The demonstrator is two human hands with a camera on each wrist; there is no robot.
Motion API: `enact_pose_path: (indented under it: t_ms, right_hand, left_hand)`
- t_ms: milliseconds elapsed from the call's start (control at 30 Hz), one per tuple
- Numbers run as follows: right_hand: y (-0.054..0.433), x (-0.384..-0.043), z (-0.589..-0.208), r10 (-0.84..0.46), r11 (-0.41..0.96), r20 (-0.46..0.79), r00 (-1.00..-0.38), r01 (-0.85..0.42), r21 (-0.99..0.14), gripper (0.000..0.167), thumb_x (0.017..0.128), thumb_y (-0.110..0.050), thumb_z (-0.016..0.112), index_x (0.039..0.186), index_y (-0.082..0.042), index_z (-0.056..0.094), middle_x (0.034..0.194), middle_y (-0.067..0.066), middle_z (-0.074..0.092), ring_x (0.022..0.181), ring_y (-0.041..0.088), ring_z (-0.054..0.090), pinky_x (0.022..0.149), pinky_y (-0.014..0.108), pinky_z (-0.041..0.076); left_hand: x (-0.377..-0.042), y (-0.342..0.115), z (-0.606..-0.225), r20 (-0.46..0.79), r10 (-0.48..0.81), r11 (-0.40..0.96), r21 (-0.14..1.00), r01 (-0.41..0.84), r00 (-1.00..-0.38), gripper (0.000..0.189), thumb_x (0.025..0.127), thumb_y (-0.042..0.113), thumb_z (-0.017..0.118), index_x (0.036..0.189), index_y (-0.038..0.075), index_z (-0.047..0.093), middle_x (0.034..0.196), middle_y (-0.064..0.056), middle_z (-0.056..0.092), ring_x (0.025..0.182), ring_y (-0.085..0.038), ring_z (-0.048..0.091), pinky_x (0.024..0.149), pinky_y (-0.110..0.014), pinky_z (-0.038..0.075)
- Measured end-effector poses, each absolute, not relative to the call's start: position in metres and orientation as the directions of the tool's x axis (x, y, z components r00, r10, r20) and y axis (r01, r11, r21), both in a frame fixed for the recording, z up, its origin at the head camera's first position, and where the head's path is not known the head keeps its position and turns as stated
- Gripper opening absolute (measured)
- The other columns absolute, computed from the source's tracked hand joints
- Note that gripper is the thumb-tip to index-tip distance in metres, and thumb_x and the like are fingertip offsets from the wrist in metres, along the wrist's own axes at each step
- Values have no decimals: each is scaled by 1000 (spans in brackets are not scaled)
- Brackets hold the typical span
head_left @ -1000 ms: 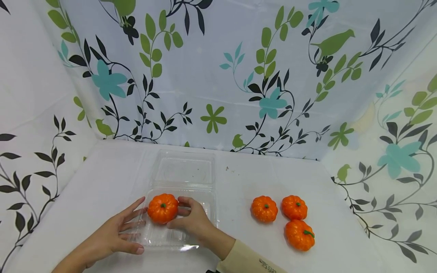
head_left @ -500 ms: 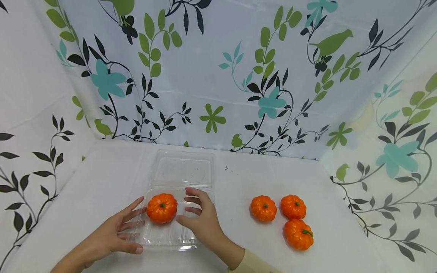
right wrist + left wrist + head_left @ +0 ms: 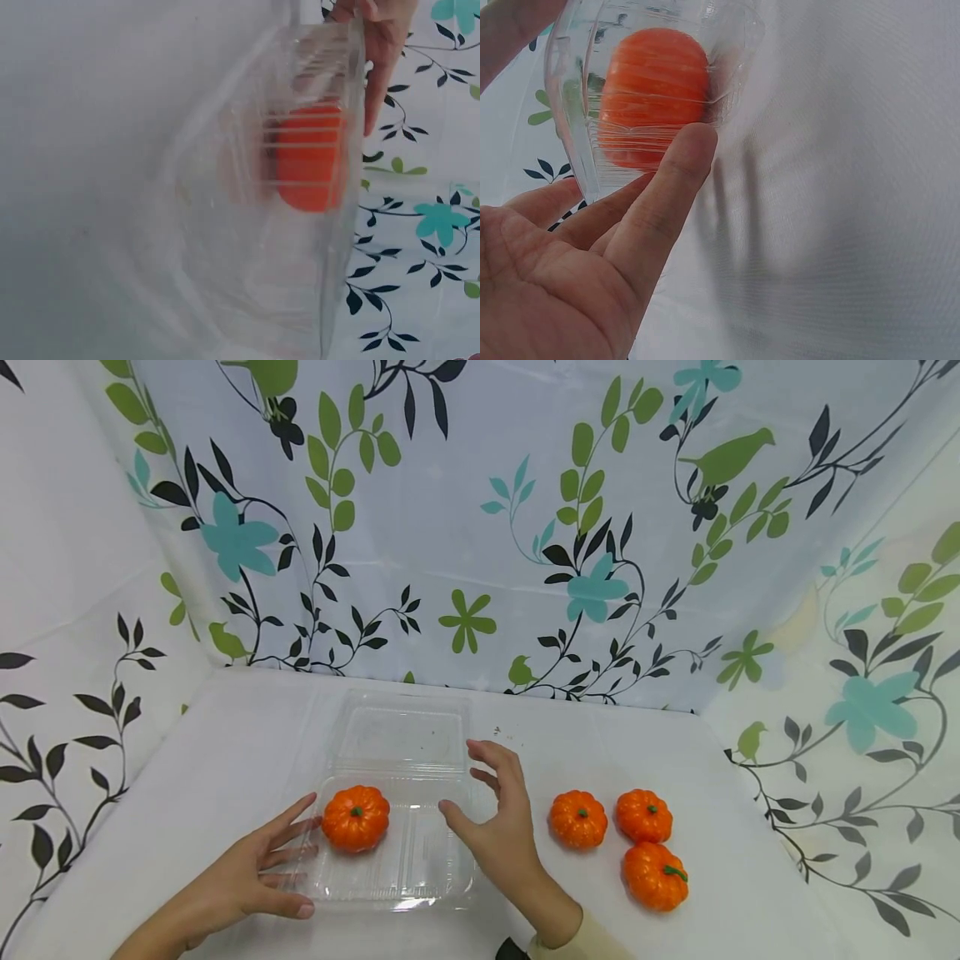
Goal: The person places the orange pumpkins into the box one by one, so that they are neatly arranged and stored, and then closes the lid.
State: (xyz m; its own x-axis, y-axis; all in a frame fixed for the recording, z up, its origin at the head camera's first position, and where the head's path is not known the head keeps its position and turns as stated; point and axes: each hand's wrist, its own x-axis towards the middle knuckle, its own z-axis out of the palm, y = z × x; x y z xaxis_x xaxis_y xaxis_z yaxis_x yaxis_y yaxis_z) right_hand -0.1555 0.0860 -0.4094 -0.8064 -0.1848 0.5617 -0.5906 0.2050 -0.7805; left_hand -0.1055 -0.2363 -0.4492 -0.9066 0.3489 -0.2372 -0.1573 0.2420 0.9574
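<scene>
A small orange pumpkin point(image 3: 356, 818) with a green stem sits in the left part of an open clear plastic clamshell container point(image 3: 420, 868). My left hand point(image 3: 240, 877) rests against the container's left wall with its fingers spread; in the left wrist view the left hand point(image 3: 592, 255) touches that ribbed wall, the pumpkin point(image 3: 656, 90) showing through it. Over the container's right edge hovers my right hand point(image 3: 498, 818), fingers apart and holding nothing. Through the clear wall in the right wrist view the pumpkin point(image 3: 309, 161) shows blurred, and no part of the right hand appears there.
Several orange things stand about: to the right of the container are three more pumpkins, one nearest point(image 3: 579, 820), one behind point(image 3: 644, 816) and one in front point(image 3: 656, 877). The container's lid point(image 3: 401, 731) lies folded back. A patterned curtain point(image 3: 465, 527) closes off the table's back.
My right hand has let go of the pumpkin in the container and moved right, towards the container's right edge. The left hand has stayed in place.
</scene>
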Motion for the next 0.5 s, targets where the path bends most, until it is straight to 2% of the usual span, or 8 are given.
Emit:
enact_pose_path:
  t_ms: [233, 333, 500]
  right_hand:
    - [117, -167, -394, -16, 216, 625, -780, -613, -760, 80, 78, 6, 84, 147, -10, 47, 147, 4, 45, 135, 22, 44, 112, 45, 41]
    - [132, -170, -391, 69, 211, 615, -785, -591, -778, 79, 78, 6, 83, 147, -4, 46, 147, 5, 47, 135, 22, 45, 112, 42, 41]
    - [160, -174, -389, 185, 202, 548, -816, -514, -834, 79, 79, 5, 83, 148, -3, 45, 148, 2, 49, 135, 21, 47, 113, 38, 39]
  left_hand:
    - [-105, -237, -449, -250, 340, 254, 952, -168, -906, 121, 75, 9, 89, 164, 20, 8, 160, -35, 18, 137, -54, 37, 98, -51, 53]
    - [-105, -236, -448, -261, 334, 265, 948, -176, -906, 121, 75, 10, 89, 164, 21, 8, 160, -34, 18, 138, -54, 37, 97, -51, 53]
    - [-105, -236, -447, -270, 331, 262, 947, -187, -904, 121, 76, 11, 89, 164, 22, 8, 160, -34, 18, 138, -54, 37, 97, -51, 53]
